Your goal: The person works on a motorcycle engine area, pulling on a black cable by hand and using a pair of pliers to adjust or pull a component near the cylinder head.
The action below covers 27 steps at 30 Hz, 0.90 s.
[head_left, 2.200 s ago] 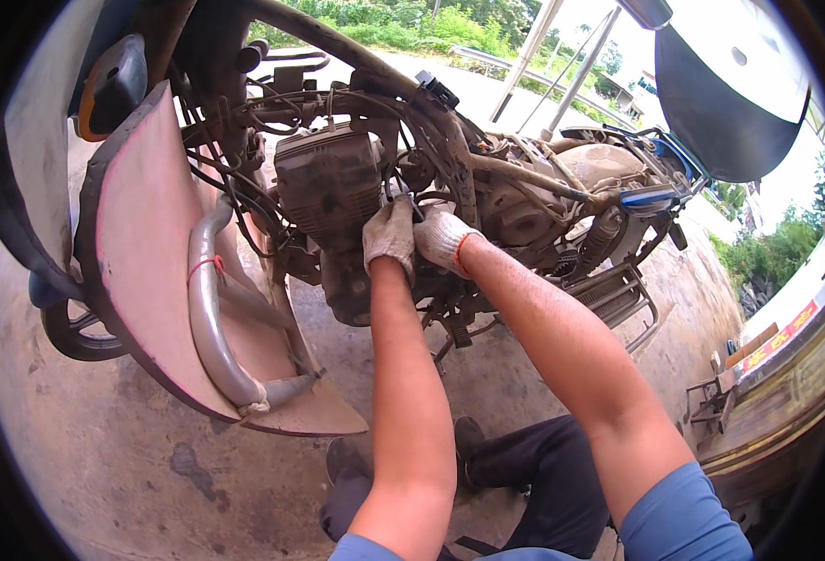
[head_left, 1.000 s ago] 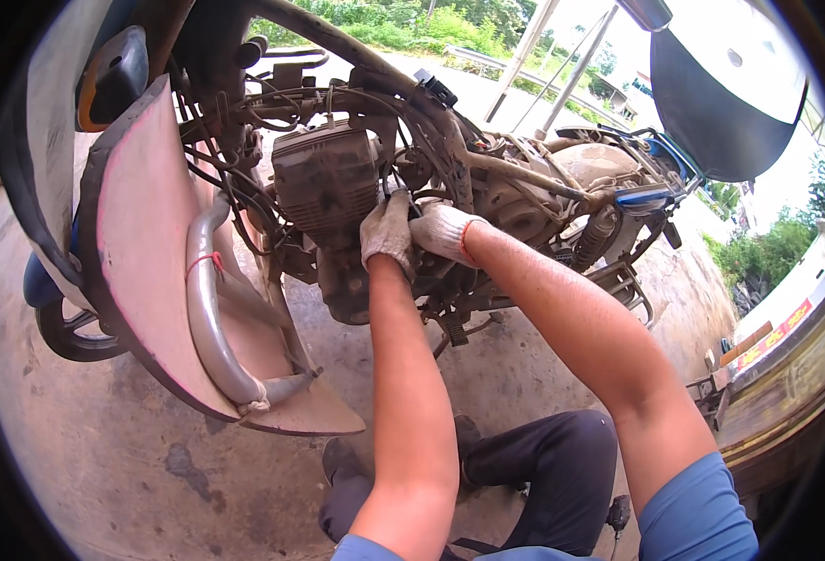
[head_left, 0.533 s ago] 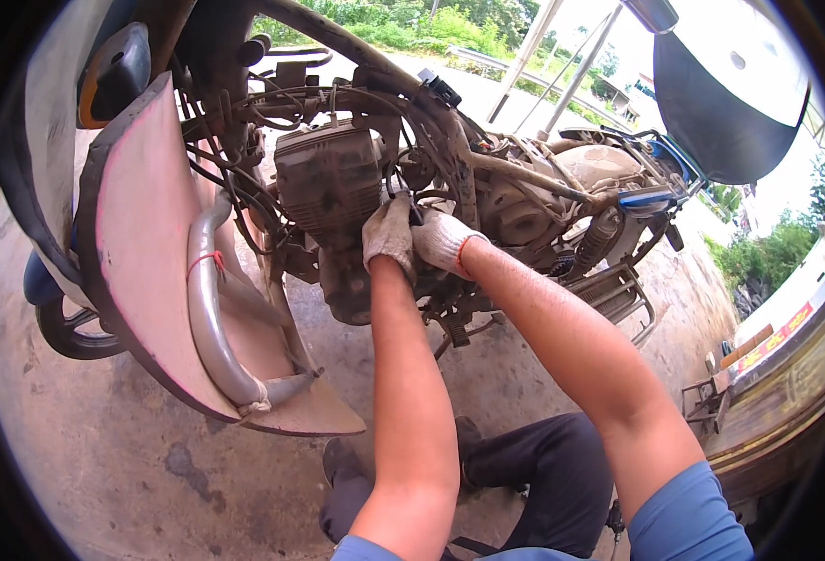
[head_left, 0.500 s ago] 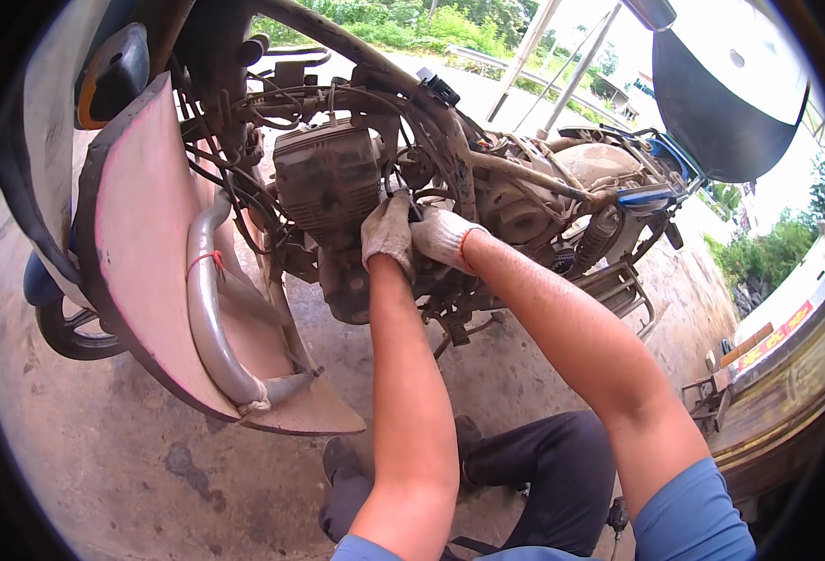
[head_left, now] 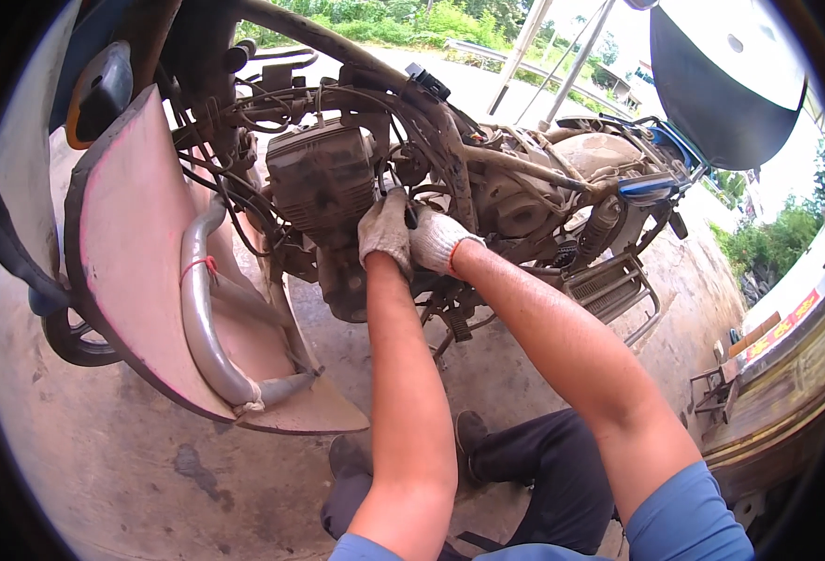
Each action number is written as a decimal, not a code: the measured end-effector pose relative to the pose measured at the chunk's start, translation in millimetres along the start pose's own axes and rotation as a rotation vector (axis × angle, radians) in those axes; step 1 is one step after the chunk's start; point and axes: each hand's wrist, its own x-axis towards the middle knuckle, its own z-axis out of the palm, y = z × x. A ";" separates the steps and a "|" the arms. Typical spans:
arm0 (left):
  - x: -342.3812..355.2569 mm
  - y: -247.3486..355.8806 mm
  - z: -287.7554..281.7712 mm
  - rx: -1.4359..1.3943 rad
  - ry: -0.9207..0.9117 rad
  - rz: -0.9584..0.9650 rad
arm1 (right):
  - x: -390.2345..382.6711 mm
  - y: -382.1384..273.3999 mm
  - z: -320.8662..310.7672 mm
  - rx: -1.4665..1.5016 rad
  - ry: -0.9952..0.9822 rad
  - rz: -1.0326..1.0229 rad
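Both hands wear whitish knit work gloves and work side by side at a dusty motorcycle engine, just right of its finned cylinder, beneath a tangle of hoses and cables. My left hand is closed, its fingertips up at a small part among the dark hoses that I cannot make out. My right hand is closed beside it on a short dark hose or handle, partly hidden by the fingers. The frame tube runs above and right of my hands.
A pink-backed fairing panel with a grey crash bar tied to it stands at left. A dark-and-white panel hangs top right. A wooden bench is at right. My knees and shoes are below on the stained concrete floor.
My hands stay at the same spot beside the cylinder with small shifts of the fingers and wrists. The view has tilted slightly, moving the left fairing and upper right panel a little.
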 end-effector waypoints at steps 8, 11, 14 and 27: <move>31.9 -1.3 -15.0 -0.626 -0.198 -0.089 | -27.6 -64.7 -76.6 0.602 -0.333 0.139; 36.5 -7.8 -13.5 -0.502 -0.197 -0.110 | -16.3 -42.1 -42.3 0.551 -0.110 0.079; 17.6 0.5 -14.8 -0.141 -0.092 -0.043 | -17.6 -21.1 9.9 0.806 0.105 -0.022; -36.6 44.0 16.3 0.193 0.122 0.202 | -33.3 -15.8 -15.7 2.126 -0.510 -0.087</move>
